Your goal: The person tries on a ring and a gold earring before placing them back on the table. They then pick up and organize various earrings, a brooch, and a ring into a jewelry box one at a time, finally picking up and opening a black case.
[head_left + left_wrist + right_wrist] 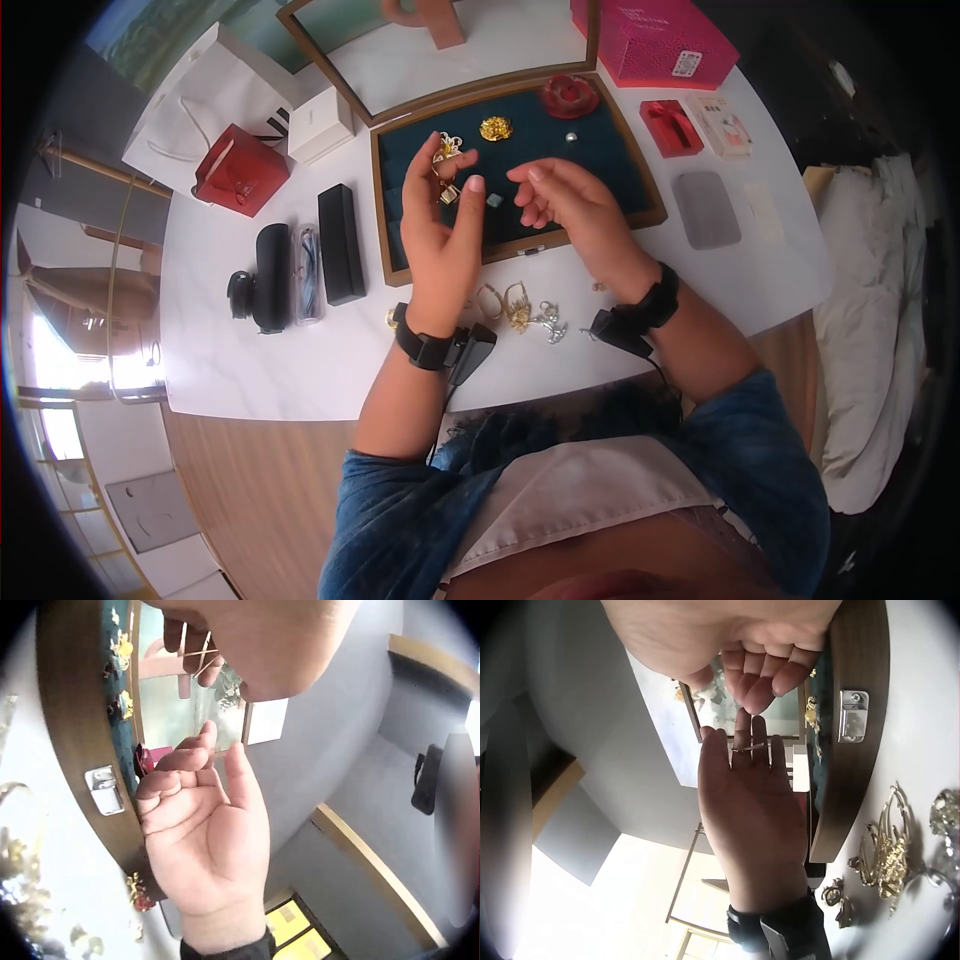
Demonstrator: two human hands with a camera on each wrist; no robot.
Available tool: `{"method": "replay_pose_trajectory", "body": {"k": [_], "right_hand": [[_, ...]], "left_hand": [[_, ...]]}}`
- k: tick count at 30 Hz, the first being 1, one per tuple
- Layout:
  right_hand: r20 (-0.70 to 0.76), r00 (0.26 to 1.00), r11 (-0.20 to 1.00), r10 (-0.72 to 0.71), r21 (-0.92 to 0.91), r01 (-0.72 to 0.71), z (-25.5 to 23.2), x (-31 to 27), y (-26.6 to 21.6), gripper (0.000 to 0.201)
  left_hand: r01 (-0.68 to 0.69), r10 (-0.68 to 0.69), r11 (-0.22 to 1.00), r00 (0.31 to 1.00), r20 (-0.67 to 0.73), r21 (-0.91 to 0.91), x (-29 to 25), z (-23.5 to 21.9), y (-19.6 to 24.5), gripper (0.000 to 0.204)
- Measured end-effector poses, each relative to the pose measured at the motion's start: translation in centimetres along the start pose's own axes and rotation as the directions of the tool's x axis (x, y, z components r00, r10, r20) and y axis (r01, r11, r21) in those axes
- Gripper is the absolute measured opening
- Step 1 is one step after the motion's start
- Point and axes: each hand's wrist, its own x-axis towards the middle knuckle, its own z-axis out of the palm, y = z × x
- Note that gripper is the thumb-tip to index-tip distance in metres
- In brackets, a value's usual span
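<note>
My left hand (437,225) is raised over the near left part of a wood-framed display case (650,217), thumb spread from the fingers. A thin gold band (748,748) crosses its fingers, which look fairly straight in the right wrist view; two slim gold lines show there in the left wrist view. My right hand (580,200) hovers opposite, palm turned inward, fingers loosely bent around nothing. On the dark green lining behind lie a gold flower brooch (495,128), a red flower ornament (569,96), a pearl-like bead (571,137) and a pale stone piece (494,200).
The case's glass lid (335,75) stands raised. Gold jewellery (518,312) and silver jewellery (549,322) lie before the metal latch (853,716). At left are a black box (341,245), glasses case (272,275) and red bag (240,172); at right, a pink box (655,40) and grey pad (706,209).
</note>
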Motion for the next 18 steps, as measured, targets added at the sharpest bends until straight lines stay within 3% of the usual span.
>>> {"method": "replay_pose_trajectory", "body": {"k": [2, 5, 11, 18], "right_hand": [[0.014, 1.000, 1.000, -0.002, -0.006, 0.002, -0.1, 0.0, 0.1, 0.037], [0.008, 1.000, 1.000, 0.009, -0.020, -0.009, 0.0, 0.0, 0.1, 0.035], [0.076, 0.997, 1.000, 0.004, -0.023, -0.002, -0.3, 0.1, 0.5, 0.032], [0.101, 0.995, 0.999, 0.003, -0.036, 0.000, -0.1, 0.1, 0.8, 0.032]], "left_hand": [[0.064, -0.065, 0.991, 0.998, -0.001, -0.118, 0.1, -0.1, 0.0, 0.041], [0.109, -0.099, 0.961, 0.994, 0.052, -0.255, 0.1, -0.3, -0.3, 0.034], [0.068, -0.060, 0.961, 0.997, 0.038, -0.269, -0.1, 0.6, 0.9, 0.034], [0.101, -0.063, 0.965, 0.985, 0.159, -0.242, -0.5, 0.6, 1.1, 0.040]]}}
